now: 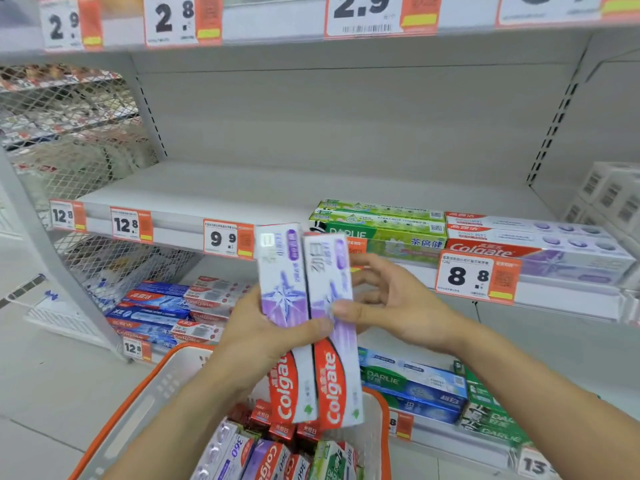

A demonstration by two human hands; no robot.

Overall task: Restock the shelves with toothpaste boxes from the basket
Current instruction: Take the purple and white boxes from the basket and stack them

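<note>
Above the orange-rimmed basket (145, 393), two purple-and-white "Colgate" boxes (308, 327) stand upright side by side. Left hand (263, 327) grips them, thumb curled across their fronts; right hand (391, 303) pinches the right box, thumb in front, fingers (374, 263) curled behind. Middle shelf (194, 192), right end: green "DARLIE" boxes (381, 233), "Colgate" boxes (540, 247). Front-edge tags read "12.8", "9.9" (227, 239), "8.8" (476, 277).

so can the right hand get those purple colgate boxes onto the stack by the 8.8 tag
Probably yes. The right hand is already beside the two purple boxes, and the matching Colgate stack lies just up and to its right with open air between. The left hand grips the boxes.
</note>
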